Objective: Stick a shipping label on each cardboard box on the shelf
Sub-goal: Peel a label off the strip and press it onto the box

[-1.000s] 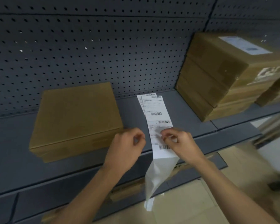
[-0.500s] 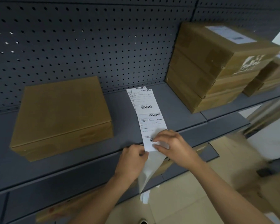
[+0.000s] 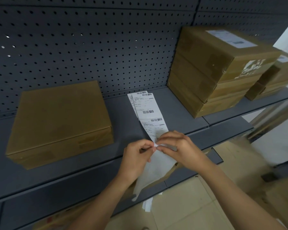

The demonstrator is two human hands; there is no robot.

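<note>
A strip of white shipping labels point(image 3: 147, 110) lies on the grey shelf point(image 3: 121, 125) and hangs over its front edge. My left hand point(image 3: 136, 159) pinches the strip's left edge at the shelf front. My right hand point(image 3: 176, 146) pinches the corner of the nearest label right beside it. Blank backing paper point(image 3: 155, 173) droops below both hands. A flat plain cardboard box point(image 3: 60, 120) sits on the shelf to the left, with no label on its top. A stack of cardboard boxes point(image 3: 214, 70) stands at the right, with a label point(image 3: 229, 38) on the top one.
A dark pegboard wall point(image 3: 90, 47) backs the shelf. More boxes point(image 3: 269, 80) stand at the far right. A lower shelf point(image 3: 73, 201) juts out under my arms. Paper scraps point(image 3: 147, 205) and flat cardboard point(image 3: 239, 163) lie on the tiled floor.
Both hands have slid down the strip to the shelf's front edge and closed together on the nearest label's corner. The view has shifted right and closer.
</note>
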